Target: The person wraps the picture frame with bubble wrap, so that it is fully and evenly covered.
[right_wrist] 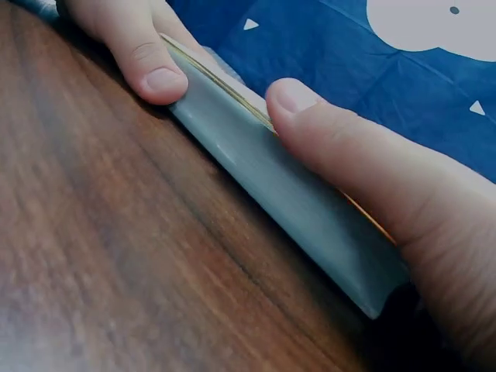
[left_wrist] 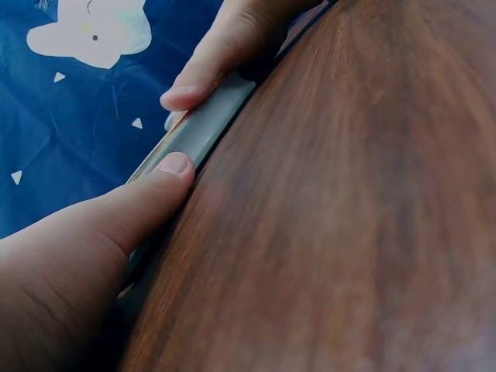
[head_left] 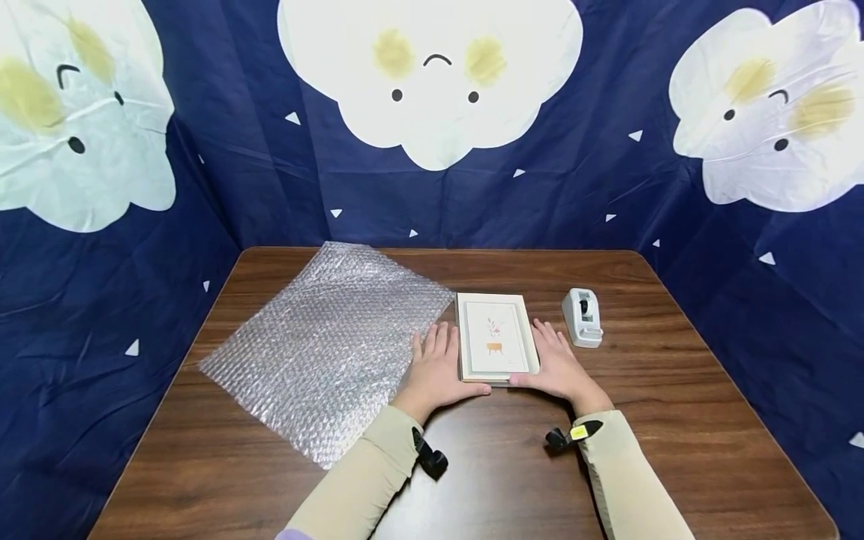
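Framed picture (head_left: 495, 337) lies on wooden table (head_left: 709, 420), between bubble wrap (head_left: 324, 345) and tape dispenser (head_left: 583, 319); left hand (head_left: 435, 373) and right hand (head_left: 558, 367) apart, fingers extended along opposite sides, thumbs at near edge

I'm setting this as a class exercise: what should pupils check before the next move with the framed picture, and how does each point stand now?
1. Framed picture lies flat, image up: ok.
2. Left hand and right hand placed at opposite sides of it: ok.
3. Bubble wrap spread out, not folded over: ok.
4. Picture centred on the wrap, if wrapping is probably next: not ok; it sits beside the sheet.
5. Tape dispenser nearby, right of the picture: ok.
6. Enough tape in it: cannot tell, too small to see.
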A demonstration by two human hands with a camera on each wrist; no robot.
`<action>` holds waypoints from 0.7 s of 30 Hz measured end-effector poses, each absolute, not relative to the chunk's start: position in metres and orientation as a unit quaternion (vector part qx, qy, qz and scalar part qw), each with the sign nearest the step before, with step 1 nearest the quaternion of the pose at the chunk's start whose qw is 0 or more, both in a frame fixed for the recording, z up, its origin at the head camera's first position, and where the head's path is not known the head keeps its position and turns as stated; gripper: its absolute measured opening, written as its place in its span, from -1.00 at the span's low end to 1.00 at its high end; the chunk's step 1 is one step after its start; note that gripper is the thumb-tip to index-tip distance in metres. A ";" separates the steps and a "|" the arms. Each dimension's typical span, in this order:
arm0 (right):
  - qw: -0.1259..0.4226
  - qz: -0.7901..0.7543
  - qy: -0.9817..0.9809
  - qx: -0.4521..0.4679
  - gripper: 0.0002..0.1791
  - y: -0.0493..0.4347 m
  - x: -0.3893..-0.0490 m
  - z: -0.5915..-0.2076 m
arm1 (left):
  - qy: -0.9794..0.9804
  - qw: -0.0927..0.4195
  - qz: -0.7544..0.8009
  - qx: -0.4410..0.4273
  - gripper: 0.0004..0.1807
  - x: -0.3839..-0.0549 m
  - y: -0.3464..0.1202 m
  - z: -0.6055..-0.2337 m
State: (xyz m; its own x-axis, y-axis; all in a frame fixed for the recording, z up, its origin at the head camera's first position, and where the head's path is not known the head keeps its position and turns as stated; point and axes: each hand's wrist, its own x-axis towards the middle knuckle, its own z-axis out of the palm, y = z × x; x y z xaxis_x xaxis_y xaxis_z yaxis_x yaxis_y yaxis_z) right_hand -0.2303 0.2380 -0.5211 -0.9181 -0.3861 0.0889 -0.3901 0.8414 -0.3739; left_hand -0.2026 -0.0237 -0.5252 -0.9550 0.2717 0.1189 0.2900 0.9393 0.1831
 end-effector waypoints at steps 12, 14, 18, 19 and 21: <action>0.025 0.196 -0.952 0.232 0.44 0.241 -0.228 -0.528 | -0.984 0.041 -0.102 -0.142 0.47 -0.202 -0.022 -0.528; 0.027 0.204 -0.950 0.236 0.42 0.240 -0.227 -0.527 | -0.983 0.040 -0.105 -0.142 0.46 -0.202 -0.022 -0.527; 0.035 0.225 -0.944 0.240 0.40 0.240 -0.226 -0.525 | -0.982 0.039 -0.116 -0.145 0.45 -0.201 -0.022 -0.522; 0.037 0.230 -0.942 0.241 0.40 0.239 -0.226 -0.524 | -0.981 0.038 -0.118 -0.146 0.45 -0.201 -0.022 -0.520; 0.038 0.237 -0.940 0.241 0.40 0.238 -0.225 -0.523 | -0.981 0.037 -0.123 -0.146 0.45 -0.200 -0.023 -0.516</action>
State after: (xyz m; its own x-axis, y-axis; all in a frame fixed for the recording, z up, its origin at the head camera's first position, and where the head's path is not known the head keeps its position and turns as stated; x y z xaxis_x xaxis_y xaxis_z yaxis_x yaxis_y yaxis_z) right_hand -0.2254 0.2382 -0.5226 -0.8806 -0.4356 0.1864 -0.4719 0.7712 -0.4273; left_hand -0.2001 -0.0225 -0.5163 -0.9545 0.2778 0.1088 0.2961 0.9268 0.2312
